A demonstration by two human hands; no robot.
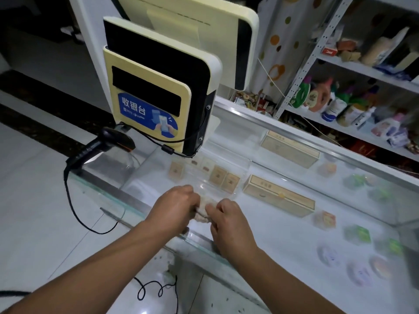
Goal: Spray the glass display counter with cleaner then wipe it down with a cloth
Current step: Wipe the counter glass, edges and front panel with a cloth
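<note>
The cloth [205, 210] lies bunched on the glass desk [260, 223] near its front edge. Curled fingers pinch it: left hand [175, 206] at its 9 o'clock, right hand [229, 219] at 3. Spraying is probably done, though blur hides any wetness; wiping mostly remains.

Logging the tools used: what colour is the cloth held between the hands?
The cloth is pale beige-white, shown best in the head view.
</note>
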